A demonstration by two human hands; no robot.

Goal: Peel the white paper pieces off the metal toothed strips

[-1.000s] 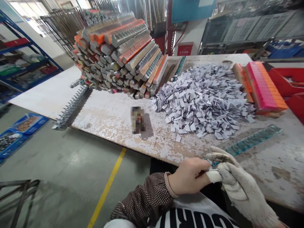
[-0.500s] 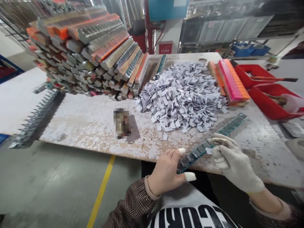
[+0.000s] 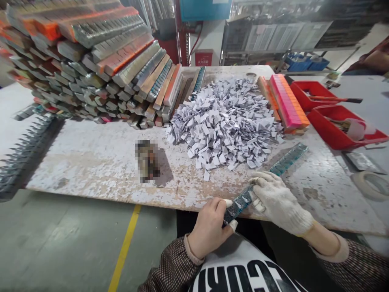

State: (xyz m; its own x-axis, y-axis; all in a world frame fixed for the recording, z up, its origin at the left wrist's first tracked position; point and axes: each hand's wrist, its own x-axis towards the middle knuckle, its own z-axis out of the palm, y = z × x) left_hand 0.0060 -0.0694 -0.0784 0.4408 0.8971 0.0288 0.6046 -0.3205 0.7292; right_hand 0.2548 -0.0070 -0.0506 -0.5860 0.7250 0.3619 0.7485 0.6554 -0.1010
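Observation:
A long teal, speckled bar (image 3: 288,159) lies slantwise across the table's front edge, with small pale pointed pieces along its near part. Its near end is held by my left hand (image 3: 209,227), which has white covers on the thumb and a finger. My right hand (image 3: 278,199), in a white knitted glove, is closed over the bar's middle with curled fingers. That hand hides the stretch beneath it, so I cannot tell whether a small piece is pinched there. Beyond both hands spreads a heap of small white paper-like pieces (image 3: 227,121).
A tall stack of bars (image 3: 100,69) fills the back left. Another bar with upright points (image 3: 27,150) overhangs the left edge. A pixelated object (image 3: 147,161) stands mid-table. Pink and orange blocks (image 3: 287,101), red bins (image 3: 343,129) and a tape roll (image 3: 370,185) are right.
My right hand has moved left and down along the bar, nearer my left hand, and now covers its middle. My left thumb has drawn in against the bar. The view has shifted slightly.

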